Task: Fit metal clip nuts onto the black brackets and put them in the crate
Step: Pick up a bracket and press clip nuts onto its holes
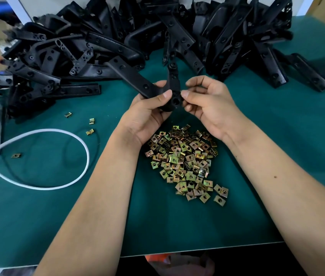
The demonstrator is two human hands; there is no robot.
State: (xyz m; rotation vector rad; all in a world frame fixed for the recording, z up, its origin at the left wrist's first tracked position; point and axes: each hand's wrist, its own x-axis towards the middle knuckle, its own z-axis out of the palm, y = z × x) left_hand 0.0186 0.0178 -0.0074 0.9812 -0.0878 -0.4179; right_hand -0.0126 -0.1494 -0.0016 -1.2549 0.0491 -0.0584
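While left hand (149, 110) grips black bracket (137, 80), right hand (207, 102) fingertips pinch its end

No lettering, label, brand or number can be read anywhere in this view; nothing legible is seen on the objects or surfaces shown.
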